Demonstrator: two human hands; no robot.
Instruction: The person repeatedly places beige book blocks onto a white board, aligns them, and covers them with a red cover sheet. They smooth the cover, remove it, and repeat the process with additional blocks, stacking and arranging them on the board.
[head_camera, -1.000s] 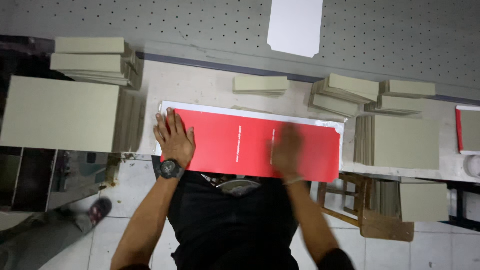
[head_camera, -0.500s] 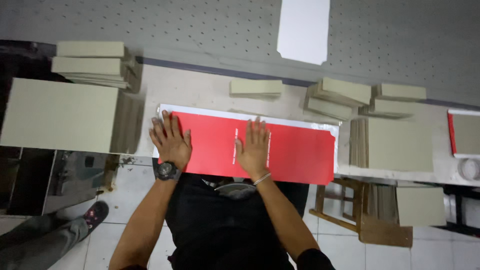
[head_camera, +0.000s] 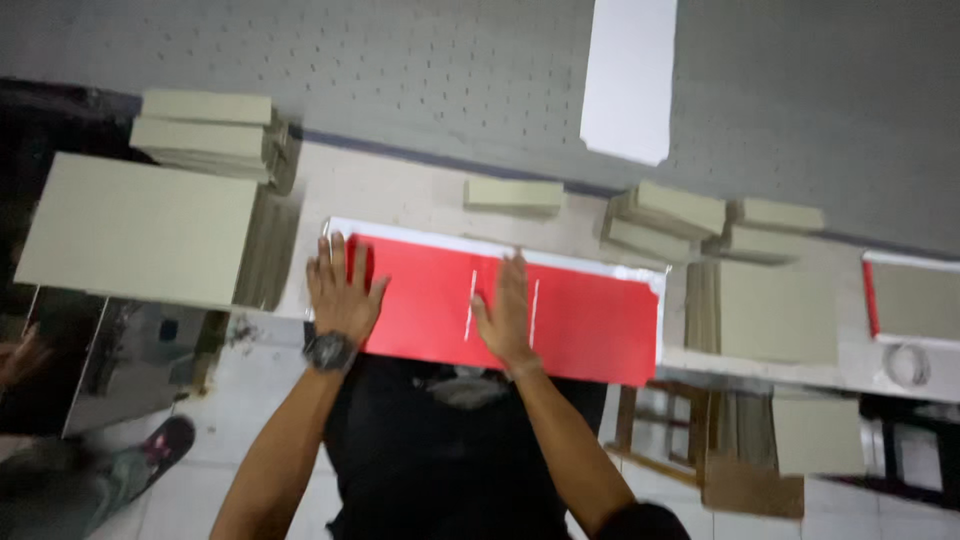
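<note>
Both hands lie flat and spread, holding nothing: the left hand (head_camera: 340, 290), with a dark watch (head_camera: 329, 351) at the wrist, presses palm-down on the left end of the red sheet (head_camera: 590, 320), and the right hand (head_camera: 505, 310) presses near its middle, between two thin pale lines that cross it. That red sheet lies flat along the near edge of the pale worktable (head_camera: 400, 190), directly in front of the person, with a white margin (head_camera: 420, 232) showing along its far and right sides (whether that is a backing layer or a second sheet beneath, I cannot tell).

It looks thin and light, flexible rather than stiff, and its smooth face would probably slide easily on the table and crease if bent sharply. Flat palms suit it; for lifting, the two short ends or opposite corners seem the safest places to take hold, so it does not sag in the middle.

Grey boards surround it: a large stack of grey boards (head_camera: 140, 225) at left, a small grey strip (head_camera: 515, 193) just beyond, and more grey pieces (head_camera: 665, 215) at right.
</note>
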